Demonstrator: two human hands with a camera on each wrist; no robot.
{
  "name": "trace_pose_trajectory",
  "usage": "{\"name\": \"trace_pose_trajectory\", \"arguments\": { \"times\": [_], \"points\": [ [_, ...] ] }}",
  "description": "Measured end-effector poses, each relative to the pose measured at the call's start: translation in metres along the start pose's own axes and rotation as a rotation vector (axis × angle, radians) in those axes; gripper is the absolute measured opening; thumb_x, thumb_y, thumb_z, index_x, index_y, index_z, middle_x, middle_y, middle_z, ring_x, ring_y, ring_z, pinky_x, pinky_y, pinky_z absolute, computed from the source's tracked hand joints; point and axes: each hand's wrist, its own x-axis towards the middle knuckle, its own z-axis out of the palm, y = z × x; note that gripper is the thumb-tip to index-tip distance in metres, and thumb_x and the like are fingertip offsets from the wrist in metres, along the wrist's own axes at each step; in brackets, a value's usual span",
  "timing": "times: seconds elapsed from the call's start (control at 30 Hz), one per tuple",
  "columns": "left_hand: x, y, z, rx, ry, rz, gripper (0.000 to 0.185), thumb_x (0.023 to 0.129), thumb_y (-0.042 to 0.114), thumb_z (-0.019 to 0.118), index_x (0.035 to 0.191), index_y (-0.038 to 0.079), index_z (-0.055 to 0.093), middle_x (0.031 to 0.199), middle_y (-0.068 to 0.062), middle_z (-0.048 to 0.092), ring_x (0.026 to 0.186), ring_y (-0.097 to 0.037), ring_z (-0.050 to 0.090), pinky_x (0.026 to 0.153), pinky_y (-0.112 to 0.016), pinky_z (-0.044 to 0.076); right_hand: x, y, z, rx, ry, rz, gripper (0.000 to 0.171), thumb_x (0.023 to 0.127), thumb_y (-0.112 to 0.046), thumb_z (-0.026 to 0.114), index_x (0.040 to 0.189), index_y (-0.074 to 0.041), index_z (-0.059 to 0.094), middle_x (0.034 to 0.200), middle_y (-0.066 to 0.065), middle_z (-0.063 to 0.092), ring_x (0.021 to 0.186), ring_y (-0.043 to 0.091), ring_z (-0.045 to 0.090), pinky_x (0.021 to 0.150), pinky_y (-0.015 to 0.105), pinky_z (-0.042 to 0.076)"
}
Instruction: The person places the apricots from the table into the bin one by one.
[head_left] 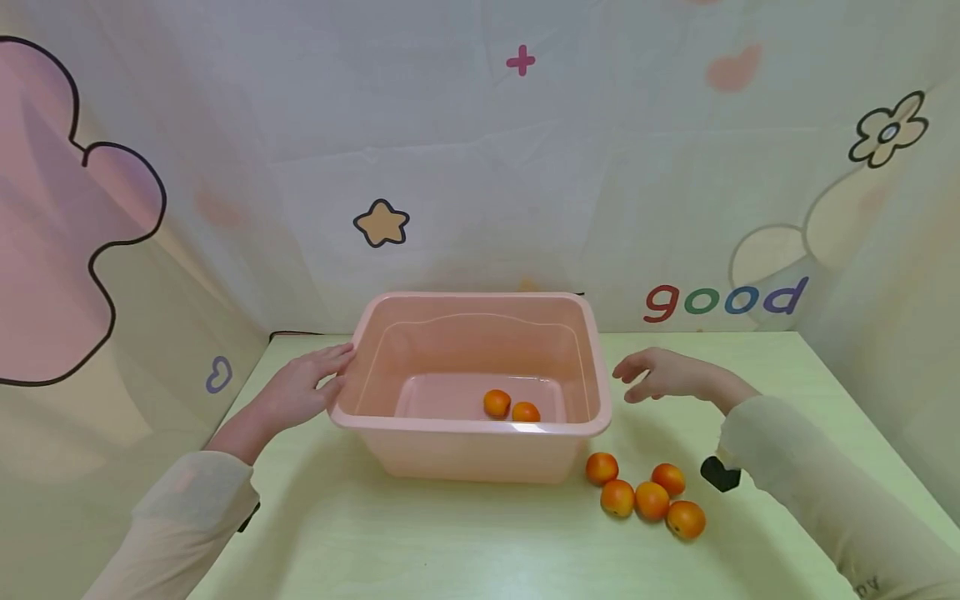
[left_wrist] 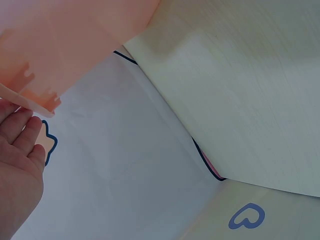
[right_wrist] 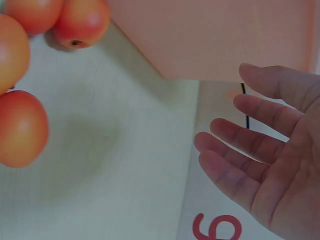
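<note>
On the table (head_left: 450,537) stands a rectangular pink tub (head_left: 471,454).

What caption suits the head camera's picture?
Left fingers touch a pink tub; two orange fruits show inside, five lie outside.

Pale green table (head_left: 450,542) with a pink tub (head_left: 465,454) and five orange-red fruits (head_left: 652,501).
</note>
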Motion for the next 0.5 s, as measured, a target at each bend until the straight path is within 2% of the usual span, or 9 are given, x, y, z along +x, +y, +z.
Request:
{"name": "trace_pose_trajectory", "arguments": {
  "times": [0.17, 0.33, 0.5],
  "points": [
    [0.000, 0.000, -0.001, -0.009, -0.003, -0.001, 0.045, 0.089, 0.015, 0.047, 0.132, 0.001, 0.039, 0.138, -0.018, 0.036, 0.125, -0.039, 0.034, 0.098, -0.055, 0.030, 0.005, 0.004, 0.014, 0.022, -0.049, 0.013, 0.046, 0.076, -0.022, 0.066, 0.118, -0.007, 0.053, 0.120, 0.016, 0.053, 0.101, 0.025, 0.053, 0.084, 0.046, 0.048],
    [0.000, -0.001, -0.001, 0.010, 0.002, 0.014, 0.044, 0.089, 0.013, 0.047, 0.131, 0.000, 0.040, 0.137, -0.019, 0.037, 0.124, -0.039, 0.035, 0.099, -0.055, 0.031, 0.010, 0.006, 0.031, 0.035, -0.069, 0.034, 0.038, 0.073, -0.020, 0.069, 0.110, -0.015, 0.059, 0.112, 0.005, 0.057, 0.097, 0.022, 0.053, 0.083, 0.047, 0.047],
    [0.000, -0.001, -0.001, 0.008, -0.001, 0.010, 0.044, 0.089, 0.014, 0.047, 0.131, 0.000, 0.040, 0.137, -0.019, 0.037, 0.124, -0.039, 0.035, 0.099, -0.055, 0.030, 0.014, 0.007, 0.046, 0.042, -0.087, 0.061, 0.037, 0.071, -0.014, 0.069, 0.107, -0.014, 0.059, 0.111, 0.004, 0.057, 0.095, 0.021, 0.051, 0.080, 0.044, 0.048]
  ]
}}
